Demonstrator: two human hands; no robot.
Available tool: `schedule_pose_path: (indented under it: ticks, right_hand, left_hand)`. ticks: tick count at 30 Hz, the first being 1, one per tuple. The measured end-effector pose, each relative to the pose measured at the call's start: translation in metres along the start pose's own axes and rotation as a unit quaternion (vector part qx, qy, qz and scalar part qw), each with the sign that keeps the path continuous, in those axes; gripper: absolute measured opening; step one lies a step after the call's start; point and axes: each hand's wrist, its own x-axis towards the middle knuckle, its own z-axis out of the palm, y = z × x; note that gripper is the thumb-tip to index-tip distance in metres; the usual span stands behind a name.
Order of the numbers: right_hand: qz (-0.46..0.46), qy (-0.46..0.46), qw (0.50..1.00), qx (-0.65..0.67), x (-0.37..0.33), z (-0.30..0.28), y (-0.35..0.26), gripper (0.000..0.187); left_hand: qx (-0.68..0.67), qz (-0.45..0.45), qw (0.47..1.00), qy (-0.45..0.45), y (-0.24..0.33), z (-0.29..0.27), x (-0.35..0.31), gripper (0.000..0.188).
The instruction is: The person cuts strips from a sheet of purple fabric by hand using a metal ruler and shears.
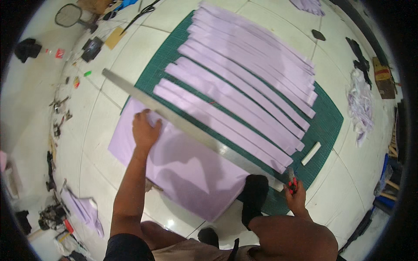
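Observation:
My left hand (146,129) lies on a folded lilac fabric piece (191,174), fingers apart, close to a long metal ruler (183,124). The ruler runs slantwise along the fabric's far edge. Near the ruler's right end, my right hand (297,198) is closed on a red and black cutter knife (292,184), its grey front end pointing away from me. Beyond the ruler, several lilac fabric strips (226,117) lie side by side on a green cutting mat (326,117). My black-socked foot (254,191) rests at the fabric's right corner, against the ruler.
A white bar (311,153) lies on the mat's right part. Crumpled whitish fabric (360,104) and a cardboard box (384,78) sit on the tiled floor to the right. A lilac scrap (82,209) and scattered small items are at left, with a racket (69,16) farther back.

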Motion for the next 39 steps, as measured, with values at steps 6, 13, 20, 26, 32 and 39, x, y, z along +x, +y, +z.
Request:
schedule_pose_path:
  ticks: [6, 13, 20, 26, 32, 39]
  right_hand:
    - [-0.056, -0.029, 0.998, 0.023, -0.005, 0.016, -0.008, 0.034]
    - [-0.203, 0.029, 0.971, -0.125, 0.005, 0.03, 0.009, 0.048]
    - [-0.147, -0.011, 0.98, -0.131, 0.012, 0.028, -0.002, 0.064]
    - [-0.115, 0.0, 0.993, -0.036, 0.008, 0.03, 0.004, 0.068]
    - [-0.064, -0.018, 0.998, -0.022, -0.006, 0.037, -0.012, 0.063]
    - [-0.116, -0.014, 0.993, 0.017, -0.007, 0.047, 0.001, 0.054]
  left_hand:
    - [0.025, 0.044, 0.997, -0.063, -0.028, -0.005, -0.039, 0.072]
    - [0.0, -0.005, 0.989, -0.148, -0.011, -0.019, -0.023, 0.079]
    - [0.008, -0.031, 0.989, -0.144, -0.01, -0.018, -0.026, 0.086]
    - [-0.025, -0.014, 0.992, -0.124, -0.023, -0.001, -0.027, 0.086]
    - [-0.017, 0.006, 0.995, -0.101, -0.024, -0.002, -0.029, 0.087]
    - [-0.036, -0.01, 0.996, -0.076, -0.024, -0.006, -0.034, 0.077]
